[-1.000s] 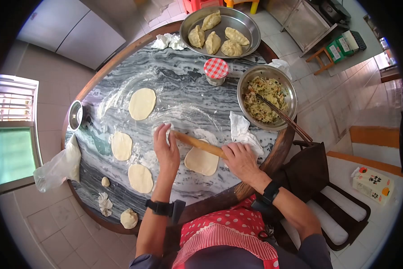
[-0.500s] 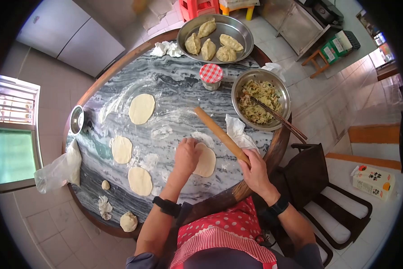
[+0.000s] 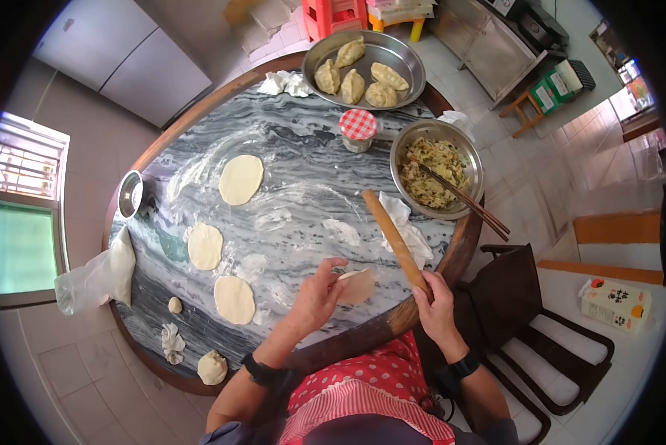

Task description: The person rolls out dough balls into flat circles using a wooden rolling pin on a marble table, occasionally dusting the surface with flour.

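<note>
My left hand [image 3: 318, 294] holds a thin rolled dough round [image 3: 357, 286] lifted off the near edge of the marble table [image 3: 303, 170]. My right hand [image 3: 437, 297] grips the near end of a wooden rolling pin [image 3: 394, 239], which points away across the table over a white cloth [image 3: 407, 230]. Three flat dough rounds lie on the floured top: one far [image 3: 240, 179], one at the middle left [image 3: 205, 245], one nearer [image 3: 234, 299].
A steel bowl of filling [image 3: 438, 169] with chopsticks [image 3: 466, 200] stands at the right. A tray of folded dumplings [image 3: 364, 68] sits at the far edge, a checked-lid jar [image 3: 358, 130] before it. Dough balls [image 3: 213, 366], a small cup [image 3: 130, 193] and a plastic bag [image 3: 99, 276] are at the left.
My left hand left the rolling pin, took the dough round and lifted it toward me. My right hand swung the pin to the right, pointing away.
</note>
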{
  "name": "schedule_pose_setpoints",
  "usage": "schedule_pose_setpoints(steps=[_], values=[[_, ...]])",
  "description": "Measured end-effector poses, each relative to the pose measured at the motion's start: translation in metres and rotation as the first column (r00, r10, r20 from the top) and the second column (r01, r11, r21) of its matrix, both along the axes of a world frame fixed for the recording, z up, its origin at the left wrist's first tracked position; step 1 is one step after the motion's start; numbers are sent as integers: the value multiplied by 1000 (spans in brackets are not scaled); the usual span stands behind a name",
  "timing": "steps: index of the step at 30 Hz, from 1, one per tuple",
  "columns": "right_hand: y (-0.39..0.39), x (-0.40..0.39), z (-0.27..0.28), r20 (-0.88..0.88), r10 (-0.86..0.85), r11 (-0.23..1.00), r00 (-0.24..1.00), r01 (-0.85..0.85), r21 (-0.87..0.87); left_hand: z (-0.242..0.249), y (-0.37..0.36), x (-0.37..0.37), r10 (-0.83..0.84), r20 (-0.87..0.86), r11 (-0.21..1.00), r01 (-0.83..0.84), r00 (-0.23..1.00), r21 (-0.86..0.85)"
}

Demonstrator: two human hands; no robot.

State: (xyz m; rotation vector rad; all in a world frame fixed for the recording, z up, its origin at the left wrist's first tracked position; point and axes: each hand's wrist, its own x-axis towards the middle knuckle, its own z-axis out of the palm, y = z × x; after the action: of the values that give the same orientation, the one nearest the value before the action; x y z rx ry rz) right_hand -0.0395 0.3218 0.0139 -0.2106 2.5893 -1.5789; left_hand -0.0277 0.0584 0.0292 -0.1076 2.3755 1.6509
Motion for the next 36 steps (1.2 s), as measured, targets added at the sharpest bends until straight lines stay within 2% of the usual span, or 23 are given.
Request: schedule_pose_setpoints(steps=[1, 2, 3, 4, 6, 7, 9, 11, 12, 13, 14, 15, 16, 17, 18, 21, 24, 31, 36], values=[[2, 2, -1, -6, -10, 1000, 1000, 10, 12, -8, 3, 2, 8, -5, 1000, -8, 1000, -2], [4, 3, -1, -14, -21, 999, 1000, 21, 26, -22, 5, 3, 129, 92, 968, -145, 987, 205], [6, 4, 1, -21, -15, 999, 1000, 16, 29, -24, 9, 0, 220, 209, 875, -288, 953, 390], [7, 5, 2, -3, -23, 999, 1000, 23, 32, -26, 10, -5, 224, 203, 872, -289, 953, 395], [5, 0, 4, 7, -24, 999, 1000, 24, 35, -27, 11, -18, 343, 442, 632, -552, 829, 544], [2, -4, 5, -67, 21, 997, 998, -15, 76, -35, 9, -19, 347, 438, 628, -553, 829, 548], [-4, -14, 5, -142, 71, 991, 987, -54, 120, -63, 4, -17, 620, 322, 584, -695, 715, 419], [-14, -26, 5, -186, 244, 948, 952, -194, 251, -61, -7, -8, 642, 317, 591, -714, 698, 376], [-18, -33, 2, -205, 318, 921, 926, -251, 297, -52, -11, -5, 695, 129, 683, -706, 707, 186], [-21, -41, -3, -213, 316, 923, 925, -248, 295, -45, -14, -6, 692, -71, 719, -695, 718, -21], [-25, -47, -8, -212, 410, 876, 887, -319, 362, -43, -16, -8, 579, -267, 757, -630, 770, -174], [-27, -51, -12, -198, 501, 817, 842, -386, 428, -42, -16, -14, 576, -267, 759, -627, 773, -177], [-27, -56, -17, -214, 553, 784, 805, -415, 462, -43, -13, -21, 389, -319, 753, -497, 864, -431], [-27, -57, -21, -205, 554, 783, 807, -422, 457, -44, -13, -23, 185, -308, 666, -350, 933, -659], [-28, -59, -24, -212, 579, 762, 787, -429, 485, -52, -17, -26, 81, -190, 720, -189, 979, -668], [-31, -73, -24, -249, 608, 734, 754, -413, 540, -67, -19, -32, 50, -130, 683, -129, 990, -719], [-34, -82, -25, -291, 603, 724, 743, -356, 591, -64, -18, -45, 98, -48, 710, -103, 994, -696], [-48, -105, -32, -332, 556, 725, 762, -249, 642, -75, -22, -94, 92, -163, 660, -183, 982, -729], [-52, -116, -34, -325, 513, 741, 795, -218, 635, -75, -20, -116, 99, -185, 621, -206, 978, -756]])
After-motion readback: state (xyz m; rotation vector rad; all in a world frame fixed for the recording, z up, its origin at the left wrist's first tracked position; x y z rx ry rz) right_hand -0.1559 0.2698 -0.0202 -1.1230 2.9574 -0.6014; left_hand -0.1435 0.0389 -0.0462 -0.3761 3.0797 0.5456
